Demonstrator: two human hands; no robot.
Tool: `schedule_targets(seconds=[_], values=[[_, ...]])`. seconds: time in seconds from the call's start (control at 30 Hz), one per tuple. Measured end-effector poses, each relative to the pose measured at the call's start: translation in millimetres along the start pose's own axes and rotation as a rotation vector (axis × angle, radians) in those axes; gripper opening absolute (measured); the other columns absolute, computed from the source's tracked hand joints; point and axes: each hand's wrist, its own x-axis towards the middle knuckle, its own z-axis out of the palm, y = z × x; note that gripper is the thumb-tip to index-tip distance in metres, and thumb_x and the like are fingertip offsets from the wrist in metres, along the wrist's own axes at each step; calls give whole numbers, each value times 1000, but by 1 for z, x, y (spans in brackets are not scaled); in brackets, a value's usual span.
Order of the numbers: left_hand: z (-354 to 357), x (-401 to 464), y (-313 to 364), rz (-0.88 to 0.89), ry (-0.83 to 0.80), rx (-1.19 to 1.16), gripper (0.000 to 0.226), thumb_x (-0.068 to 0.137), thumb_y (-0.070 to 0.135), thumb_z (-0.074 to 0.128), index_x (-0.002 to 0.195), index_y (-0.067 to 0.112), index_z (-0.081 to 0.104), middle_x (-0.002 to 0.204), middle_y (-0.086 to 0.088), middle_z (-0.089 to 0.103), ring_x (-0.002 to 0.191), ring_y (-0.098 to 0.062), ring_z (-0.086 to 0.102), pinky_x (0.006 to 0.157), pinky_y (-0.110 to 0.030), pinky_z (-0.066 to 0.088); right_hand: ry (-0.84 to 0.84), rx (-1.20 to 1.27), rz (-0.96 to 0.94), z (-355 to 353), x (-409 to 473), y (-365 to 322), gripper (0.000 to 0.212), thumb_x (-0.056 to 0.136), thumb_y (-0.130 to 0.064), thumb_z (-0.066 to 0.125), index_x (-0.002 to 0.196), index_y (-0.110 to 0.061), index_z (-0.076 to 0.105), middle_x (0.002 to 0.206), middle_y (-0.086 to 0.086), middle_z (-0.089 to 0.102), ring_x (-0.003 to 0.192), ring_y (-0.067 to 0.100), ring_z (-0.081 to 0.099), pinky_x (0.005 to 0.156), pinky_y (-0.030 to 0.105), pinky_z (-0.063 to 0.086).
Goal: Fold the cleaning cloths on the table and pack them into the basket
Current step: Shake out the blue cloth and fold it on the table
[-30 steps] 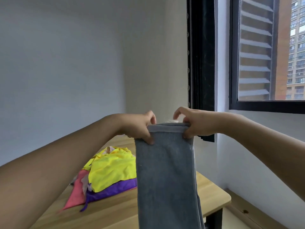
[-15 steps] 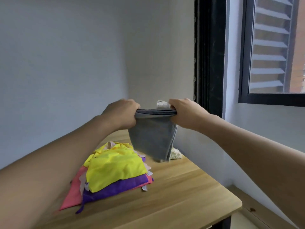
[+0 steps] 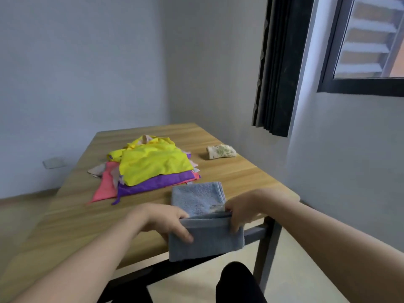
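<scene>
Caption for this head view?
Both hands, left hand and right hand, fold a grey cloth at the table edge.

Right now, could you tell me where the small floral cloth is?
The small floral cloth lies alone at the table's far right, right of the colourful cloth pile.

We see a grey-blue terry cloth in the lower centre of the frame, its far part lying flat at the near edge of the table, its near part doubled and hanging over that edge. Just above it, in the middle of the frame, a loose pile of cloths lies on the wood: a yellow cloth on top, a purple cloth under it, a coral-pink cloth sticking out to the left. To the right of the pile, well apart, sits a small cream patterned cloth, folded up.
</scene>
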Motion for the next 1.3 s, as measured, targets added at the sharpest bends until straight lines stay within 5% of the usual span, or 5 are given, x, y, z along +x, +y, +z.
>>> schedule_targets(seconds=[0.2, 0.4, 0.63, 0.77, 1.3], values=[[-44, 19, -2, 28, 245, -169, 25, 84, 17, 66, 106, 7, 61, 102, -11, 67, 95, -24, 65, 77, -35, 51, 184, 75, -25, -41, 36, 16, 24, 84, -32, 66, 101, -20, 53, 94, 1, 60, 76, 15, 53, 64, 27, 42], [-71, 81, -20, 98, 645, -461, 9, 80, 5, 67, 83, 14, 63, 79, -5, 63, 76, -19, 57, 67, -30, 41, 380, 209, -43, -69, 103, 32, 17, 81, -28, 64, 92, -22, 52, 93, 0, 57, 84, 21, 51, 73, 36, 42], [-55, 158, -54, 81, 966, -24, 25, 85, 22, 58, 110, 19, 62, 112, -5, 62, 110, -31, 45, 93, -36, 34, 627, 626, 61, -13, 189, 48, 25, 83, -27, 55, 106, -21, 48, 97, -2, 51, 95, 22, 48, 80, 35, 40], [-54, 162, -59, 102, 995, -33, 41, 71, 33, 44, 105, 19, 63, 107, -4, 63, 108, -30, 45, 93, -36, 34, 903, 715, 53, 13, 206, 46, 33, 81, -30, 55, 114, -24, 51, 100, -8, 53, 97, 16, 47, 93, 37, 36], [-51, 178, -64, 4, 992, 175, 50, 82, 34, 29, 123, 26, 57, 118, 1, 58, 114, -27, 39, 99, -41, 29, 920, 677, 29, 13, 227, 54, 49, 68, -39, 44, 114, -36, 58, 108, -7, 59, 110, 16, 51, 96, 38, 32]])
